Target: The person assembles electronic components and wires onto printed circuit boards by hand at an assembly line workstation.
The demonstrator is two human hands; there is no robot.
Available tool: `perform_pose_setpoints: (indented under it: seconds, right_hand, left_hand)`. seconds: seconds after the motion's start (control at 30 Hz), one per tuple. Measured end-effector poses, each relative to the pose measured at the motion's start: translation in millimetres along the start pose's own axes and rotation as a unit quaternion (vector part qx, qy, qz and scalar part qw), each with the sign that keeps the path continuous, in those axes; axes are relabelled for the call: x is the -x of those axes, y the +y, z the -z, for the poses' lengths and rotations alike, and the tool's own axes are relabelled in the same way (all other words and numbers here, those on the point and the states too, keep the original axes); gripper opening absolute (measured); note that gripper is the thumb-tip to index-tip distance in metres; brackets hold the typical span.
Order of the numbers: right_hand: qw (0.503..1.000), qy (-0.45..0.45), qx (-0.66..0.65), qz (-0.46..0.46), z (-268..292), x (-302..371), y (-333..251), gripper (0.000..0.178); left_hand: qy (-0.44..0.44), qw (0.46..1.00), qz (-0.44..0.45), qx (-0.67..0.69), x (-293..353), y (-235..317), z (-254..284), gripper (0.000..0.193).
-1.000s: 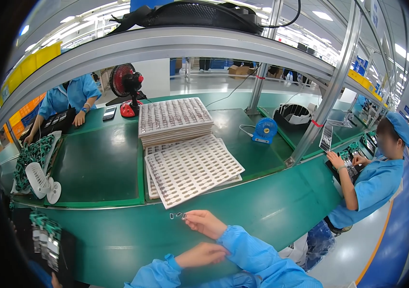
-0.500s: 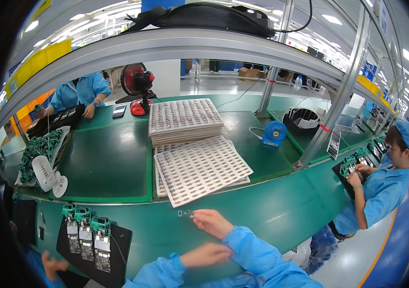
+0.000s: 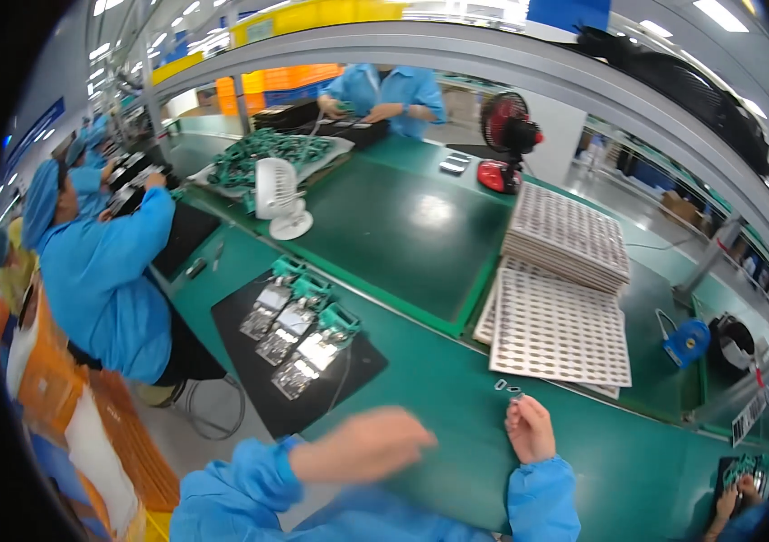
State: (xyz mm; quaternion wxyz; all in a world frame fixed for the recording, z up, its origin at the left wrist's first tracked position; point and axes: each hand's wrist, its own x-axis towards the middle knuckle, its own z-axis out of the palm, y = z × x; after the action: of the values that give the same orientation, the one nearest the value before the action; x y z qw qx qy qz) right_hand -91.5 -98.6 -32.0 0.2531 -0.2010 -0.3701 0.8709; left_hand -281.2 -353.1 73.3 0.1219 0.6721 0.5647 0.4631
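My right hand [image 3: 531, 428] is over the green bench, its thumb and fingertips pinched on a small dark rectangular piece with a pale rim. Just beyond the fingertips lie two similar little pieces, one a small rectangular piece [image 3: 500, 385]. My left hand [image 3: 368, 443] is blurred by motion, above the bench and left of my right hand; its fingers are too smeared to read. Left of it, a black mat [image 3: 366, 359] carries several circuit boards [image 3: 298, 376] joined to green plastic holders [image 3: 339, 318].
Beyond my right hand are loose white trays [image 3: 558, 330] with rows of small parts, and a taller tray stack [image 3: 569, 230]. A white fan [image 3: 278, 194], a red-black fan [image 3: 503, 135] and a blue fan [image 3: 687, 343] stand around. Co-workers in blue sit left [image 3: 109, 271] and across [image 3: 393, 99].
The view has swung left, so the mat and the left co-worker show more fully. My left hand has come away from my right sleeve and moved left. My right hand keeps its pinch.
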Motion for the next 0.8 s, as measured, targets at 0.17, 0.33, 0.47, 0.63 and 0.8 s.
perform_pose_setpoints:
  seconds: [0.17,0.33,0.47,0.63,0.8]
  right_hand:
    - [0.999,-0.016,0.005,0.028,-1.2,0.7,-1.7,0.017]
    - [1.000,-0.015,0.024,-0.001,-7.4,-2.1,1.3,0.016]
    - [1.000,-0.002,-0.004,-0.004,-2.9,-3.6,7.0,0.020]
    - [0.999,-0.012,0.030,0.001,-2.7,-0.8,4.2,0.022]
    - [0.990,0.000,0.138,-0.042,-14.8,14.0,-8.3,0.020]
  left_hand:
    - [0.300,0.907,0.187,-0.228,47.1,-109.2,112.3,0.025]
    - [0.251,0.760,0.428,-0.420,157.8,-271.0,205.4,0.049]
    - [0.235,0.769,0.313,-0.505,195.8,-298.9,220.2,0.036]
    - [0.290,0.875,0.307,-0.237,186.7,-263.5,203.4,0.023]
    - [0.226,0.902,0.291,-0.224,166.0,-180.9,132.5,0.027]
